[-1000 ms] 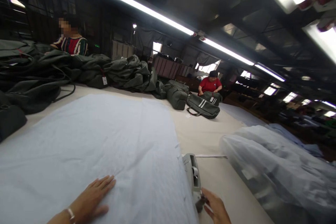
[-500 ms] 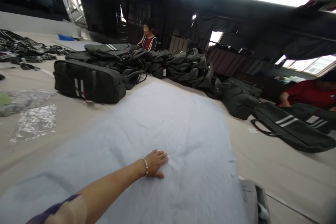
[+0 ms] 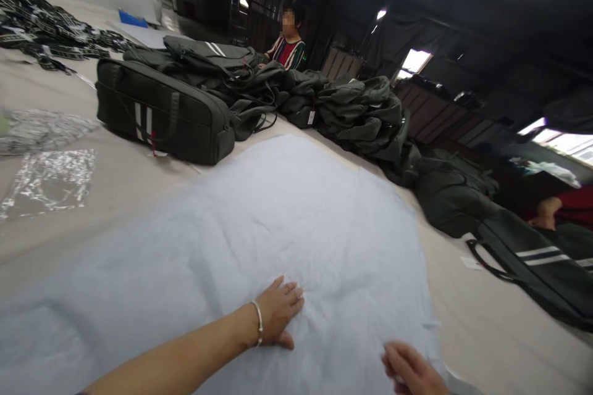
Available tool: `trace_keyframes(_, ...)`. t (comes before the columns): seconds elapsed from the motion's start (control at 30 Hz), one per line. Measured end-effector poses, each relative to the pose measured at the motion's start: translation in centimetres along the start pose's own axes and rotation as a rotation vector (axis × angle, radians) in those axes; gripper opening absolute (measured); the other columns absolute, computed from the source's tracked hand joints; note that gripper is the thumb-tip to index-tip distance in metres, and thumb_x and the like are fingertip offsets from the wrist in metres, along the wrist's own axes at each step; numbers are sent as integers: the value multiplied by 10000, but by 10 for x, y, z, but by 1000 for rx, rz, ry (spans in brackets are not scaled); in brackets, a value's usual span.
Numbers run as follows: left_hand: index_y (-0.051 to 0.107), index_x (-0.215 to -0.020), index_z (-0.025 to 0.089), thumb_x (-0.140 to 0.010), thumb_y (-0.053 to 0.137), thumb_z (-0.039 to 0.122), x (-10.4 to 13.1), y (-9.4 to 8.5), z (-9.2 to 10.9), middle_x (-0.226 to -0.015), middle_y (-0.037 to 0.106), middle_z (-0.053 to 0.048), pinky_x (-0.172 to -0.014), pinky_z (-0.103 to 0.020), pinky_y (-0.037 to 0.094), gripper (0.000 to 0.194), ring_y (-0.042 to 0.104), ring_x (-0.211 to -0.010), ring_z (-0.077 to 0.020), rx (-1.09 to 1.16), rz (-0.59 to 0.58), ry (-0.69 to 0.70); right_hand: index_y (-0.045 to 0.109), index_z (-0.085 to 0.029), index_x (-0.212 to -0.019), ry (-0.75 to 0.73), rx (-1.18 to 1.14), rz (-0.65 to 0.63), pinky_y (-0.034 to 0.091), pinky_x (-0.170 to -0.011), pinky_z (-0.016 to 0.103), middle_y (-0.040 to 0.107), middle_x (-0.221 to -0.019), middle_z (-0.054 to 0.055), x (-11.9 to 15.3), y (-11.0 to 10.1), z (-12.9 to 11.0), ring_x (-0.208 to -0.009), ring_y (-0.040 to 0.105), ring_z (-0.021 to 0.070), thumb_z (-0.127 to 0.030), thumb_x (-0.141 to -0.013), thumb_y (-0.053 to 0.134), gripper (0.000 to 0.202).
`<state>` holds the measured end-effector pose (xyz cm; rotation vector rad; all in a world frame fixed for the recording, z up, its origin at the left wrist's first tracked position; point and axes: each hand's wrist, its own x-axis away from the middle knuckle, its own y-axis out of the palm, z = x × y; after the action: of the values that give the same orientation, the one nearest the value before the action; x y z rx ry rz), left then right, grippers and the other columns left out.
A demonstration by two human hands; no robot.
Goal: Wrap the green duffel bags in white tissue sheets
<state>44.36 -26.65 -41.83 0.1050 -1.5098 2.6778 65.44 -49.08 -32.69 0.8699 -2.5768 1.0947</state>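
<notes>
A large pale bluish-white sheet [image 3: 287, 210], thin and slightly wrinkled, covers the table in front of me. My left hand [image 3: 279, 311], with a bracelet at the wrist, lies flat on the sheet with its fingers spread. Small creases run out from under its fingertips. At the lower right, my right hand [image 3: 412, 369] is over the sheet near its right edge. Its fingers are curled in and somewhat blurred; whether anything is between them is hidden.
A dark green bag [image 3: 162, 114] with two white stripes stands at the left. Behind it are piled bags [image 3: 352, 108], and another striped bag [image 3: 532, 253] lies right. Clear plastic [image 3: 50, 182] and black straps [image 3: 50, 28] lie left. Two co-workers sit across the table, one in stripes [image 3: 290, 52].
My right hand has come into view at the lower right. My left hand stays flat on the sheet. The view has tilted down, and the grey device at the lower right is mostly out of sight.
</notes>
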Motion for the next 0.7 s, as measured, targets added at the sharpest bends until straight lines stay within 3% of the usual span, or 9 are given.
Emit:
trace_keyframes(0.13, 369, -1452, 123, -835, 567, 640, -1, 6, -2, -1501, 386, -205, -1143, -616, 204, 830, 321, -1397, -382, 13, 15, 12, 625, -176, -816, -122, 65, -303, 458, -605, 238, 701, -872, 49, -71, 57, -84, -737, 624, 136, -468, -808, 572, 297)
trace_keyframes(0.23, 359, -1460, 111, -829, 584, 635, -1, 5, -1, -1503, 378, -217, -1149, -614, 203, 851, 324, -1396, -386, 41, 13, 10, 601, -165, -798, -79, 177, -317, 410, -544, 215, 686, -789, 16, -134, 91, -125, -625, 594, 94, -397, -831, 595, 235)
trace_keyframes(0.37, 356, -1463, 85, -827, 644, 552, -1, -1, 2, -1507, 360, -234, -1153, -623, 193, 840, 315, -1399, -401, 57, -37, -2, 595, -153, -776, 19, 446, -350, 453, -536, 236, 616, -657, -37, -183, 113, -125, -526, 543, 85, -402, -885, 617, 273)
trace_keyframes(0.53, 346, -1467, 84, -818, 676, 511, 0, -3, 3, -1514, 348, -231, -1159, -623, 175, 844, 294, -1412, -393, 74, -31, -1, 623, -150, -708, -23, 711, -257, 482, -636, 313, 641, -590, 49, -196, 110, -112, -632, 639, 191, -520, -753, 718, 385)
trace_keyframes(0.63, 338, -1476, 112, -819, 678, 497, 1, -5, 3, -1510, 358, -224, -1157, -620, 185, 834, 301, -1412, -385, 78, -17, 4, 652, -143, -811, -89, 805, -92, 483, -741, 400, 695, -748, 141, -191, 97, -115, -798, 671, 293, -614, -657, 742, 504)
trace_keyframes(0.7, 340, -1473, 102, -828, 669, 480, 3, -7, 3, -1509, 358, -228, -1154, -623, 195, 817, 310, -1406, -390, 77, -19, 18, 632, -140, -1030, -143, 814, 27, 480, -810, 448, 695, -982, 185, -181, 93, -117, -939, 657, 327, -677, -712, 652, 625)
